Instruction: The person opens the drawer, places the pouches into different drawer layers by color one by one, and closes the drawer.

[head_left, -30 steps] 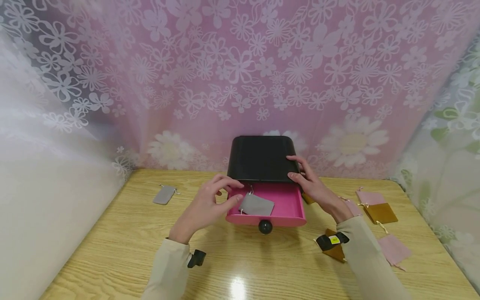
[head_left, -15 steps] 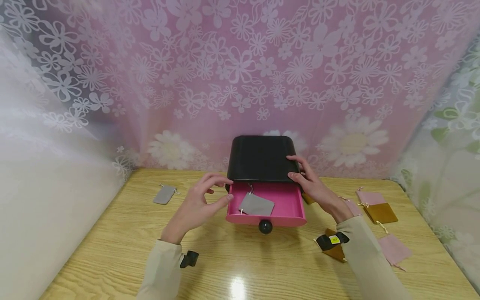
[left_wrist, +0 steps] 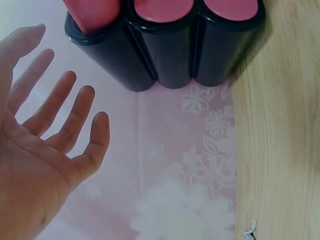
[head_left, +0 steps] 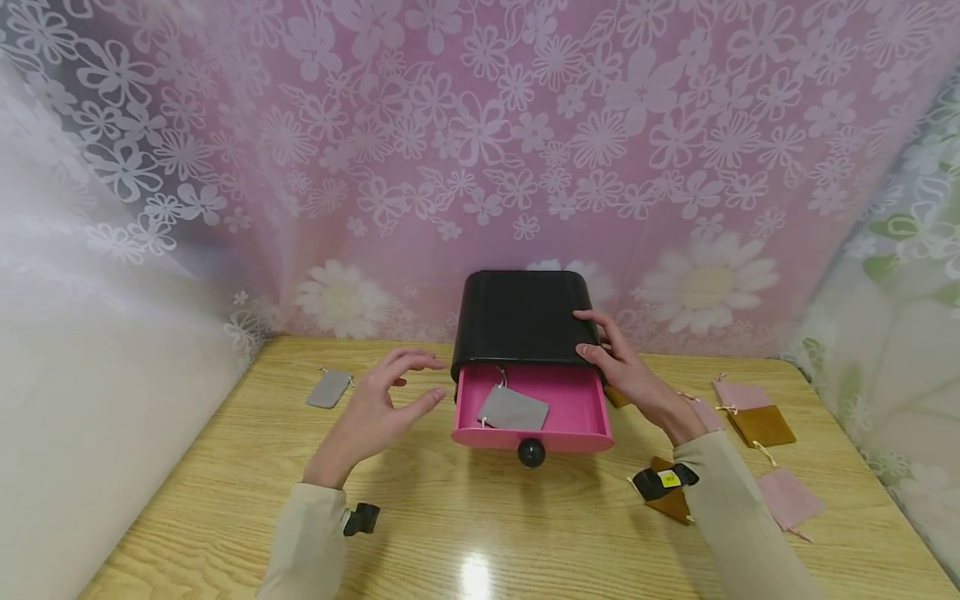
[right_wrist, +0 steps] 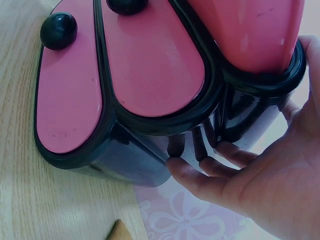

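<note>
A black drawer unit point(head_left: 528, 317) stands near the back of the table. Its pink top drawer point(head_left: 573, 400) is pulled out and has a round black knob point(head_left: 532, 452). Inside lies a grey drawstring pouch point(head_left: 516, 408), toward the left. My left hand point(head_left: 367, 421) hovers left of the drawer, fingers spread and holding nothing. My right hand point(head_left: 633, 371) rests against the unit's right side, with two fingertips on its top. In the right wrist view, its other fingers point(right_wrist: 190, 172) lie along the black side wall.
Another grey pouch point(head_left: 328, 389) lies on the wooden table point(head_left: 225, 500) at the left. Several pink and brown pouches lie at the right, including a pink pouch point(head_left: 789, 498) and a brown pouch point(head_left: 761, 427). A floral curtain point(head_left: 420, 167) hangs behind.
My left hand has drawn back leftward from over the open drawer, leaving the grey pouch inside in place. The right hand stays on the drawer unit.
</note>
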Motion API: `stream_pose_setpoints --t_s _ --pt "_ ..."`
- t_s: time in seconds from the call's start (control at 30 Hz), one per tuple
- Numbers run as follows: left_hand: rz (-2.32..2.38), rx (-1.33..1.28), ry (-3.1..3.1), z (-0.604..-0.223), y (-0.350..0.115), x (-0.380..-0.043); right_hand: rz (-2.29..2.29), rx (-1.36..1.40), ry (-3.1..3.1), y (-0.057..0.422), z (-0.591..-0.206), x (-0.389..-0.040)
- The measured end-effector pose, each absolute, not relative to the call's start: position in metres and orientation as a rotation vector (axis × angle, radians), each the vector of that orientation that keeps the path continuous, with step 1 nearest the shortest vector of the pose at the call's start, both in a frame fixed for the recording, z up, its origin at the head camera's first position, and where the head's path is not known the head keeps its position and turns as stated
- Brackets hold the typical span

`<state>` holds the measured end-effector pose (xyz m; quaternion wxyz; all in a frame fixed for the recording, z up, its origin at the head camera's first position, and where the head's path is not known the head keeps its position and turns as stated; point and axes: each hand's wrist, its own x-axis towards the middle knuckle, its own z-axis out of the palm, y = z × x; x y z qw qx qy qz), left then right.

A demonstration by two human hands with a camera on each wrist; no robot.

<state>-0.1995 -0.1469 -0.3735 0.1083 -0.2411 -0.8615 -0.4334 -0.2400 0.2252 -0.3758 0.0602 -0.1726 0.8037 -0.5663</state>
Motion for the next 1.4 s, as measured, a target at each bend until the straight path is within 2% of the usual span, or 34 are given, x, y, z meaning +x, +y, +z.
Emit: stream_pose_setpoints --t_s 0.93,1.4 --pt "-1.25 -0.623 -2.544 -0.387 -0.183 -0.211 -1.722 -0.531 2.414 0.226 -0.376 -0.24" --pt "-1.178 -0.533 -2.623 -0.406 -0.207 -0.223 -1.729 -0.539 2.412 0.226 -0.376 -0.24"
